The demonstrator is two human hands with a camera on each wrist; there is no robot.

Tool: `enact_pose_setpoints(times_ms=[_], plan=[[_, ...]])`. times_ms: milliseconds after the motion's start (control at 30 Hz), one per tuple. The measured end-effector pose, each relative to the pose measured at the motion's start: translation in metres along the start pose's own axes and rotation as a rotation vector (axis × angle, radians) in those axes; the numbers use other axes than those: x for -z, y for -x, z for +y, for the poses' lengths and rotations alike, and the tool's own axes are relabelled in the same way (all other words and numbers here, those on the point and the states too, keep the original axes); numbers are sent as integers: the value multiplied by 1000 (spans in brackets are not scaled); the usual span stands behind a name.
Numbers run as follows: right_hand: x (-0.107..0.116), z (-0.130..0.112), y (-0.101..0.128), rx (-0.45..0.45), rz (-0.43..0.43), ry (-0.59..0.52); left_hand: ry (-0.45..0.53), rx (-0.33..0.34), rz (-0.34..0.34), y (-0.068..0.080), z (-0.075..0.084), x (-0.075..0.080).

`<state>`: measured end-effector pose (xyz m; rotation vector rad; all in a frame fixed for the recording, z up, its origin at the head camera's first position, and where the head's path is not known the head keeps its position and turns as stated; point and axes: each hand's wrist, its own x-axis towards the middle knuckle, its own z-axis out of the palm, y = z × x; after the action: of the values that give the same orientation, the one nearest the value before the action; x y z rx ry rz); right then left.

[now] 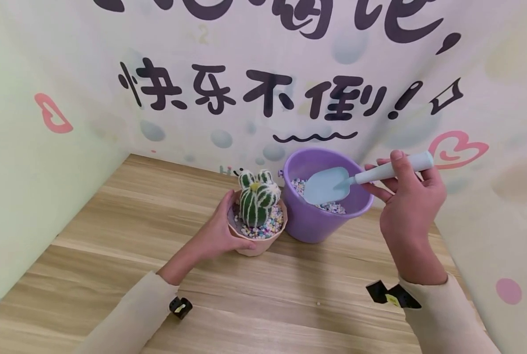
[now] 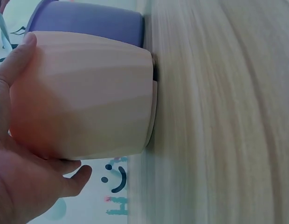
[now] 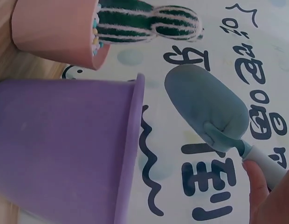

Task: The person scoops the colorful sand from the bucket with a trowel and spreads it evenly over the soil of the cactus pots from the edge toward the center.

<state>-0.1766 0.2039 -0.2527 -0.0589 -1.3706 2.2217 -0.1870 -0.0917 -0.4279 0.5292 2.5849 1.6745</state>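
Observation:
My left hand grips a pale pink flower pot, thumb at the near side and fingers round the left. In the pot stands a green cactus with white fuzzy ribs, set in small coloured pebbles. My right hand holds a light-blue trowel by its pale handle, its blade pointing left. The blade hangs above the rim of a purple bucket, as the right wrist view shows, and no pebbles show on it. More coloured pebbles lie inside the bucket.
Pot and bucket stand side by side on a wood-grain table, close to the printed cloth backdrop. One small pale pebble lies on the tabletop. A light green wall borders the left side.

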Motion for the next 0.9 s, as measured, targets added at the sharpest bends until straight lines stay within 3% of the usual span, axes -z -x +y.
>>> enact_pose_setpoints(times_ms=[300,667,900], plan=[[-4,3,-17,52,-35,20,-67,30,66,3,5,-5],[-6,14,-32,93,-45,133,-109,142,108,7,10,-11],[-5,26,-45,83,-184,198,-122,165,140,8,12,-14]])
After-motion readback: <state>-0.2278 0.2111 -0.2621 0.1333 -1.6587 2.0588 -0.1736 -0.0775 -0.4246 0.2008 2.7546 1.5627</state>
